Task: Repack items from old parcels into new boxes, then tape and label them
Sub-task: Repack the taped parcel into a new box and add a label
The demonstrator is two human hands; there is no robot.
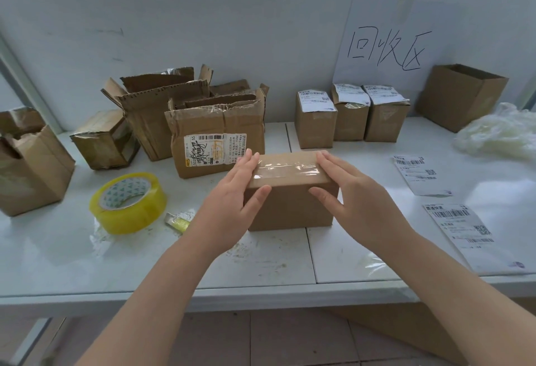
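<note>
Table (261, 267): box (290, 209) between both grips (232, 200) (356, 203).

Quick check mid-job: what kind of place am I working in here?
Probably a small parcel repacking station: torn-open old cartons at back left, three labelled boxes in a row, loose shipping labels and a tape roll on the white table.

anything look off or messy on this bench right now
The tape strip on the box under the left hand and right hand looks wrinkled, not flat. Behind the tape roll, the old parcels are torn open with ragged flaps, and the middle labelled box has a puckered label.
</note>
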